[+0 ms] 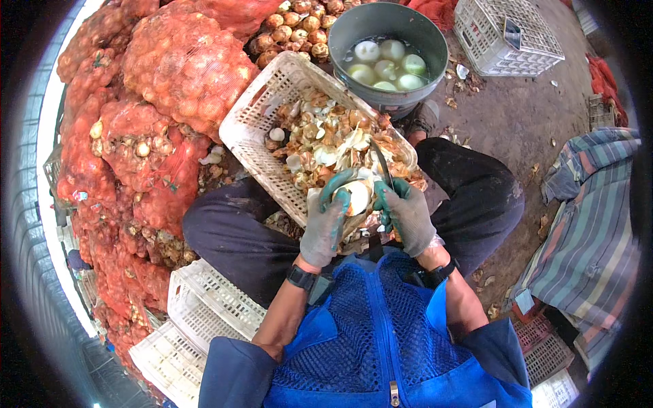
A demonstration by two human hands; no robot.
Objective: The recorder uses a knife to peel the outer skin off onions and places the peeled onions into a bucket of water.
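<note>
My left hand (326,224), in a grey and green coated work glove, grips a partly peeled onion (360,198) with pale flesh showing. Close on its right, my right hand (408,211) wears a matching glove and holds a knife; the dark curved blade (381,160) points up and away from me. Both hands are over the near end of a white plastic crate (265,176), which lies aslant between my knees. Loose onion skins and scraps (321,148) fill much of it. The knife's handle is hidden in my right hand.
Beyond the crate stands a grey bucket (387,18) with several peeled onions (385,69) in water. Unpeeled onions (293,28) lie behind it. Red mesh sacks of onions (183,71) are piled at left. White crates (214,306) sit by my left hip; another crate (505,41) stands far right.
</note>
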